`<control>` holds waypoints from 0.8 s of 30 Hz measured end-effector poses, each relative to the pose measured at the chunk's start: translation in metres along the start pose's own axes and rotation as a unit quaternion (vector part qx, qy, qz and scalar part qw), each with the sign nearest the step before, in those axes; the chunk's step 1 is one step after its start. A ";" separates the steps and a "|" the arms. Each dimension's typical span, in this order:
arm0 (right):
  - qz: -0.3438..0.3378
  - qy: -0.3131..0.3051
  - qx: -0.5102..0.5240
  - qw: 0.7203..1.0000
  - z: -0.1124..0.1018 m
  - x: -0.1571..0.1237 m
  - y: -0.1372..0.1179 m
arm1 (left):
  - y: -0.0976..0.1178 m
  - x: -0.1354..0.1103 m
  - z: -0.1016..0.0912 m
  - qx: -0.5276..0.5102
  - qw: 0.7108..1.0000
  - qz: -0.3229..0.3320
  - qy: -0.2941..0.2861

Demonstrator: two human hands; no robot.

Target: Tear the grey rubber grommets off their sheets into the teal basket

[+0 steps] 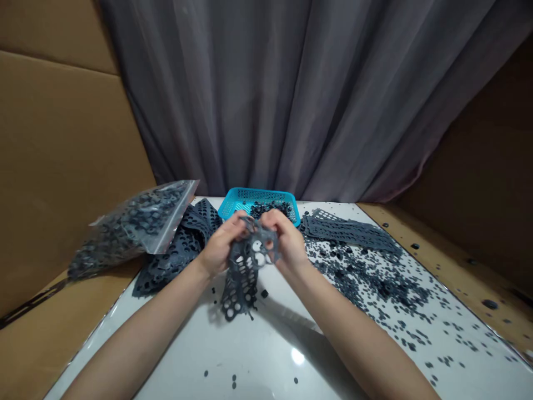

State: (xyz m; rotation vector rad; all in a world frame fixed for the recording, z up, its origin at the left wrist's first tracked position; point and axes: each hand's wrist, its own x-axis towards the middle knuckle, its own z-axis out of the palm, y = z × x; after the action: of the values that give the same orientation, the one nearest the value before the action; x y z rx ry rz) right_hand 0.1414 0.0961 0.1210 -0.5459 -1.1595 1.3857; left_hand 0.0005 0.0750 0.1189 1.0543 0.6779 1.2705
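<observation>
A dark grey rubbery sheet full of round holes (241,278) hangs between my hands over the white table. My left hand (222,244) is closed on its upper left edge. On the other side my right hand (288,240) grips the sheet's upper right part, which looks bunched and stretched. The lower end dangles free, with a thin strand sticking out. Just behind my hands stands a blue perforated basket (231,206) with small black pieces (270,209) inside. Motion blurs the fingertips a little.
On the left, a clear zip bag (137,222) of dark pieces leans beside folded perforated sheets (175,261). At right lie stacked flat sheets (350,230) and many scattered black bits (375,283). Cardboard walls (62,128) flank the white table (195,344); a grey curtain (258,100) hangs behind.
</observation>
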 end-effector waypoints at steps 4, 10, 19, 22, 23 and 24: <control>-0.075 0.024 0.016 0.997 -0.030 0.018 -0.017 | 0.011 -0.001 -0.005 0.040 0.997 0.058 0.034; -0.138 -0.025 -0.083 0.987 -0.036 0.011 -0.032 | 0.017 -0.004 -0.005 0.281 0.951 0.093 -0.083; -0.182 -0.166 -0.352 0.903 -0.013 -0.011 -0.033 | 0.024 -0.011 0.006 0.331 0.934 0.072 -0.117; -0.113 -0.169 -0.209 0.957 -0.018 -0.004 -0.017 | 0.027 -0.015 0.009 0.303 0.941 0.025 -0.150; -0.092 -0.174 -0.152 0.969 -0.020 -0.002 -0.011 | 0.028 -0.016 0.011 0.301 0.940 0.014 -0.157; -0.072 -0.181 -0.099 0.976 -0.022 0.000 -0.006 | 0.029 -0.017 0.012 0.303 0.940 0.005 -0.157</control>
State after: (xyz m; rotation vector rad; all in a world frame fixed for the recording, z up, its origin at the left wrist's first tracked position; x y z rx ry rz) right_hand 0.1631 0.1016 0.1179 -0.3449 -1.6128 1.2824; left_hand -0.0053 0.0547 0.1479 1.7250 0.8365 0.8783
